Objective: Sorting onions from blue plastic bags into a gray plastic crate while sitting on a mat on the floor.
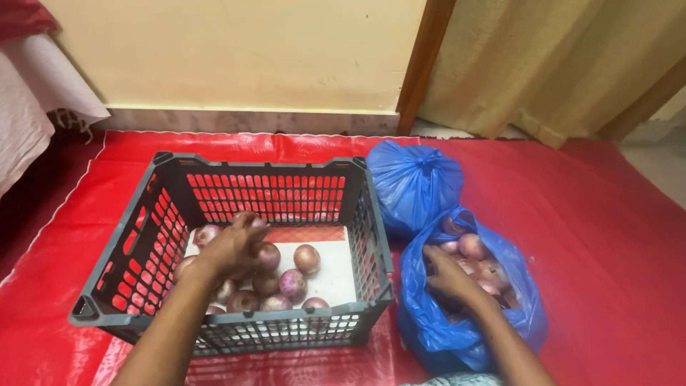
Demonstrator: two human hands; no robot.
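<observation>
Here the left hand (232, 246) is down inside the grey crate (371, 243), with its fingers spread loosely over the onions in the crate (286, 275); it touches one or two of them, but I cannot tell if it really holds any. The right hand (446, 275) is inside the open blue bag (436, 322), which sits just to the right of the crate, and its fingers lie curled on the onions in the bag (475, 250); if it has closed on one, I cannot see it. So the work looks like moving onions from bag to crate, one hand at each end. It seems about half done, as both places have onions. I think the right hand needs a good hold on an onion. A tied blue bag (414, 182) sits farther back on the red mat (586, 236).
</observation>
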